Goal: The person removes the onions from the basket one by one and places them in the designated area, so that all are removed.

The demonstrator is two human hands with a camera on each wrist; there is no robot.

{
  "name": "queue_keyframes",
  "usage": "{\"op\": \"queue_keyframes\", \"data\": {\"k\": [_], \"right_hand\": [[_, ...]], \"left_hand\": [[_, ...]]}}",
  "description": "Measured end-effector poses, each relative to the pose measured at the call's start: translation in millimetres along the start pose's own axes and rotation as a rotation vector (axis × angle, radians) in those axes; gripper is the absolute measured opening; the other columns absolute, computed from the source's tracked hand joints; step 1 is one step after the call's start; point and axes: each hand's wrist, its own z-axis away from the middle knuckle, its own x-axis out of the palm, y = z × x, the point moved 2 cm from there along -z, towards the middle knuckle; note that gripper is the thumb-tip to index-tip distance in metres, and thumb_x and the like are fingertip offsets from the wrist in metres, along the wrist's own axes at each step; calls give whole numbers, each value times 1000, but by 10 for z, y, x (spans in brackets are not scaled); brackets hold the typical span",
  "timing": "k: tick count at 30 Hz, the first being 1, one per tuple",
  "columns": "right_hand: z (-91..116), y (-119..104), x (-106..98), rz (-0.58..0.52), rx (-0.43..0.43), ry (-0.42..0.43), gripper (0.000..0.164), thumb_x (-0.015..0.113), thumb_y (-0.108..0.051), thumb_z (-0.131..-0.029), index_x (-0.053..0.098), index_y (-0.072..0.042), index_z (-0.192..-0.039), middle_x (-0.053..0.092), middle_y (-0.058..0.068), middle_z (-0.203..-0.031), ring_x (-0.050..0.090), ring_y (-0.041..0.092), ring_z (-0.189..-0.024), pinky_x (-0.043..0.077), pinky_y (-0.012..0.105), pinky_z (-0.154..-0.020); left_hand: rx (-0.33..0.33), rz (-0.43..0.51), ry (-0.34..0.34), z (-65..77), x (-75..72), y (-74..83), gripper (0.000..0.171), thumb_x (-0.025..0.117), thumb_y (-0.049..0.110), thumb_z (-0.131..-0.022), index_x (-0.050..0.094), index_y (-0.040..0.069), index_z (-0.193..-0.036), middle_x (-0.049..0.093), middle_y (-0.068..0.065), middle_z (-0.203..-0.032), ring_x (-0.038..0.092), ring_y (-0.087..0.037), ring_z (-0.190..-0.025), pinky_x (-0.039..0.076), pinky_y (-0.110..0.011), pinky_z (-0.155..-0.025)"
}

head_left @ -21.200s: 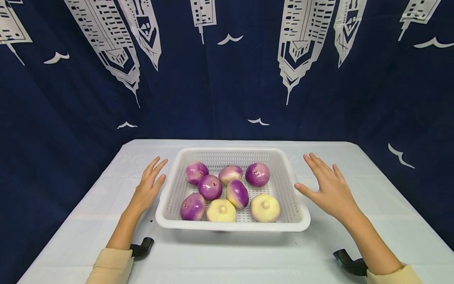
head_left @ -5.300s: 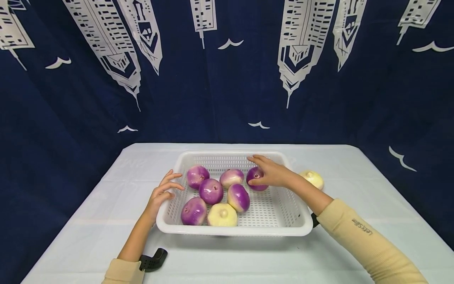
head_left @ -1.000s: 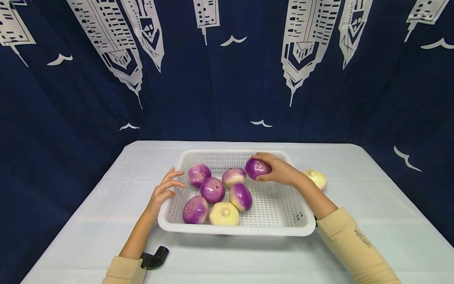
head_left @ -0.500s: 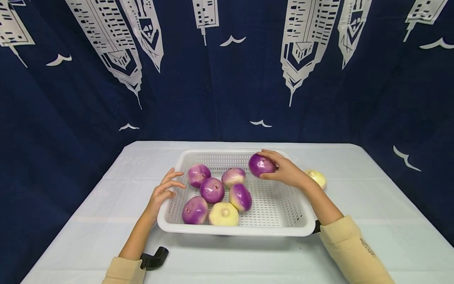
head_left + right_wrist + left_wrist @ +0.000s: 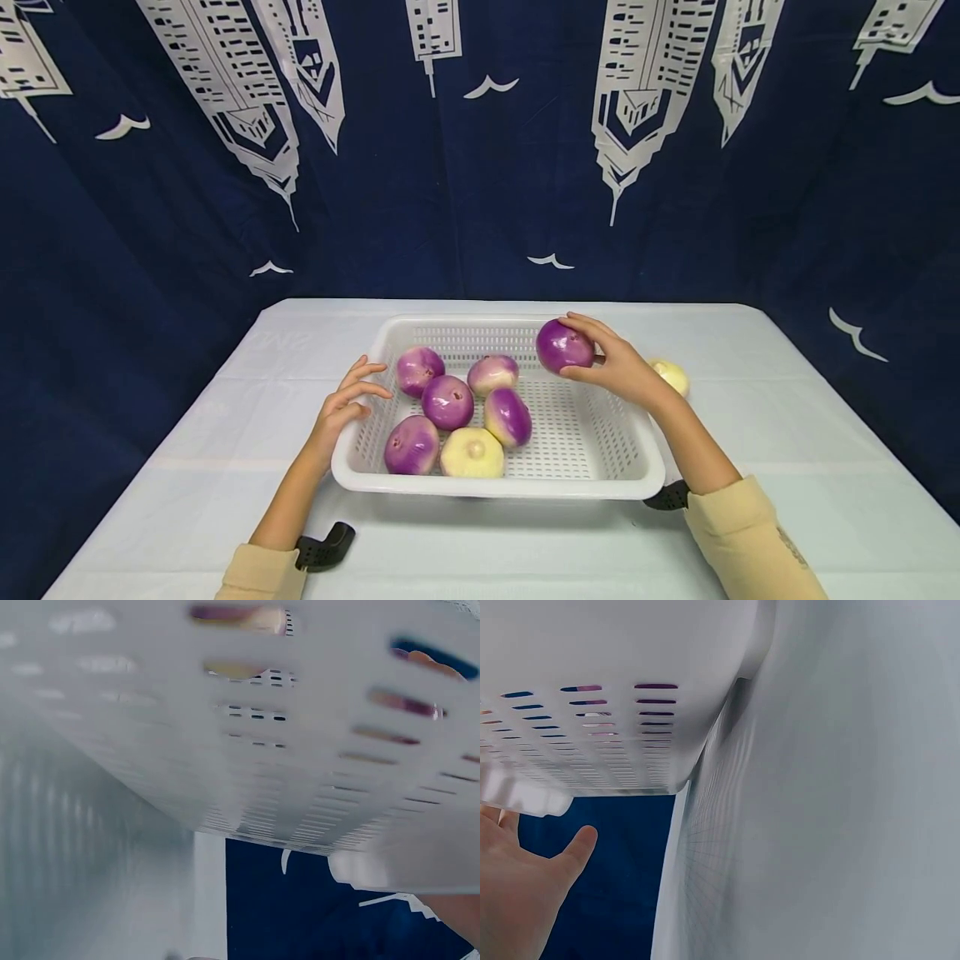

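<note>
My right hand grips a glossy purple turnip, thumb below and fingers over the top, held up at the back right of a white perforated basket. My left hand is at the basket's left rim with its fingers loosely spread and nothing in them. Inside the basket lie several more turnips: purple ones such as the middle turnip, and one showing its cream underside. In the left wrist view the left hand shows beside the basket wall. The right wrist view shows mostly basket wall.
A cream-coloured turnip lies on the white-covered table right of the basket, partly behind the right forearm. A dark blue curtain with white building prints hangs behind the table. Each wrist wears a black camera mount.
One cream turnip went from the basket to the table at right. Since then my right hand has taken a purple turnip, lifting it up and rightward. My left hand moved to the rim, then stayed.
</note>
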Motion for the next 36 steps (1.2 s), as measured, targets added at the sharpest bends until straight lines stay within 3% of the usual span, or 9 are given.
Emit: {"op": "queue_keyframes", "data": {"k": [9, 14, 19, 22, 25, 28, 31, 36], "right_hand": [[135, -60, -18, -10, 0, 66, 73, 71, -25, -75, 36, -20, -139, 22, 6, -150, 35, 36, -130, 42, 49, -96], [216, -106, -42, 20, -17, 142, 72, 72, -24, -75, 37, -20, -138, 24, 5, -150, 36, 35, -129, 42, 51, -95], [312, -126, -80, 38, -26, 219, 73, 72, -21, -74, 37, -19, -138, 25, 7, -149, 36, 36, -129, 43, 52, -93], [380, -115, -101, 58, -26, 279, 74, 73, -19, -74, 37, -20, -138, 26, 7, -148, 37, 35, -128, 45, 49, -91], [460, -100, -127, 87, -28, 339, 74, 73, -17, -73, 37, -20, -138, 28, 6, -148, 39, 33, -127, 47, 41, -89], [539, -79, -161, 105, -25, 379, 74, 73, -15, -73, 37, -20, -138, 29, 6, -147, 41, 33, -125, 48, 22, -89], [611, -55, -204, 104, -7, 402, 74, 72, -14, -74, 37, -20, -139, 29, 5, -147, 41, 34, -124, 41, 5, -86], [722, 1, -276, 97, 25, 443, 75, 72, -13, -75, 35, -22, -140, 29, 5, -147, 38, 34, -126, 36, 0, -83]], "left_hand": [[-12, 9, 2, 5, -1, 2, 33, 38, -2, -68, 63, -5, -90, 46, 10, -127, 1, -30, -140, -5, -66, -105], [-6, 14, -1, 0, -7, -7, 33, 39, -1, -68, 65, 1, -88, 47, 10, -127, 2, -29, -140, -5, -65, -105], [-7, 9, -1, 3, -11, -27, 32, 39, -1, -68, 63, -3, -89, 47, 11, -126, 2, -29, -140, -6, -65, -106], [-4, 8, 0, 1, -12, -23, 32, 39, -1, -68, 64, 0, -88, 47, 11, -126, 2, -30, -140, -5, -65, -106], [-4, 11, 0, -3, -10, -19, 32, 39, -1, -68, 65, 3, -87, 47, 11, -126, 2, -31, -140, -5, -65, -106], [-7, 10, 0, -3, -5, -18, 31, 39, -1, -68, 63, -3, -89, 47, 12, -126, 2, -30, -140, -5, -64, -106], [-7, 0, 2, -7, -5, -11, 32, 39, -1, -69, 62, -5, -89, 47, 12, -126, 4, -27, -140, -4, -64, -106], [-1, -3, 6, -6, -10, -9, 32, 39, -1, -69, 64, -2, -89, 47, 11, -127, 5, -24, -140, -5, -64, -106]]}}
